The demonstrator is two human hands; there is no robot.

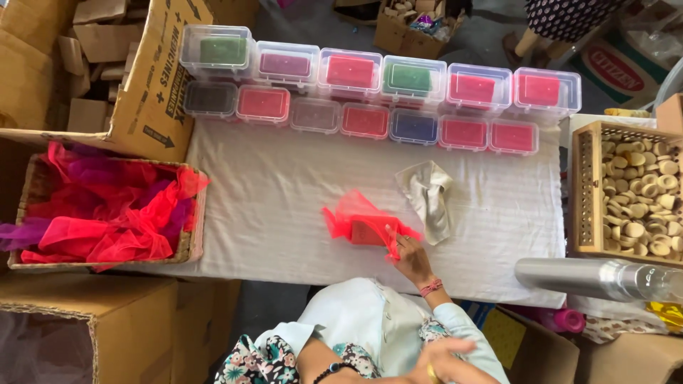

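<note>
A red block wrapped in sheer red net fabric [366, 226] lies on the white cloth-covered table [284, 206], pinched at its near corner by the right hand [411, 257]. The left hand [445, 359] hangs blurred near the lap; its grasp cannot be told. Just beyond the right hand lies a crumpled beige cloth [429, 198]. Farther off, clear lidded plastic boxes [370, 89] hold coloured blocks. Right, a wooden crate [585, 192] holds pale wooden rings; left, a wicker basket [191, 235] holds red and purple netting.

Bare white cloth [270, 192]: open left of and beyond the right hand [413, 257]. Obstacles: crumpled rag [429, 195] just beyond; lidded plastic boxes [370, 92] farther; wooden crate [626, 188] right; basket [192, 235] far left
</note>
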